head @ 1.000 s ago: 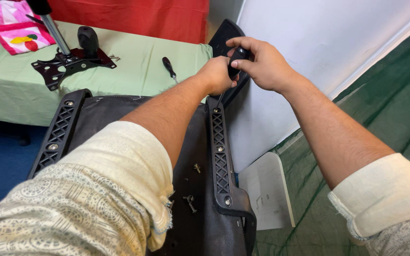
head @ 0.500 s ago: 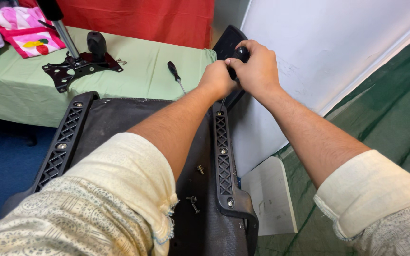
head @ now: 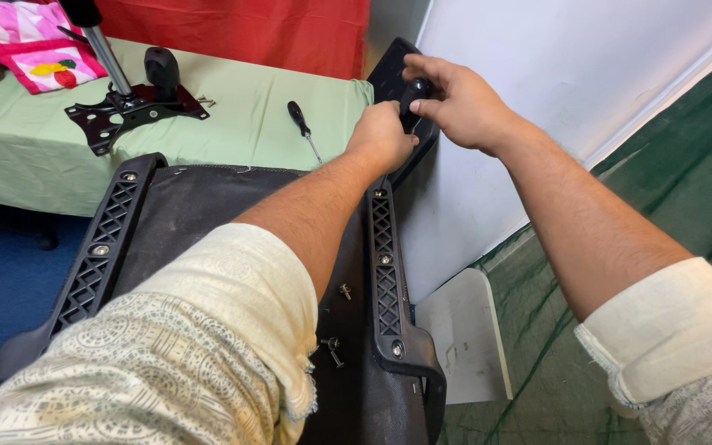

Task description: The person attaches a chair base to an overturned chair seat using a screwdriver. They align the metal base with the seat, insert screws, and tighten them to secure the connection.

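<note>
An upturned black chair seat (head: 208,198) lies in front of me, with a ribbed black plastic bracket (head: 385,272) along its right edge. At the bracket's far end a black armrest pad (head: 385,70) leans on the white wall. My left hand (head: 382,136) is closed around the bracket's top end, just below the pad. My right hand (head: 463,107) pinches a small rounded black handle (head: 419,86) against the pad with thumb and fingers. What the handle's tip meets is hidden by both hands.
Loose screws (head: 333,344) lie on the seat near my left sleeve. On the green table (head: 232,132) are a screwdriver (head: 302,124), a black chair base plate with a metal column (head: 129,107), and pink cloth (head: 35,49). A white board (head: 463,338) lies on the green floor cover.
My right hand has lifted off my left hand and moved up to the pad, now pinching the black handle. My left hand stays on the bracket's end.
</note>
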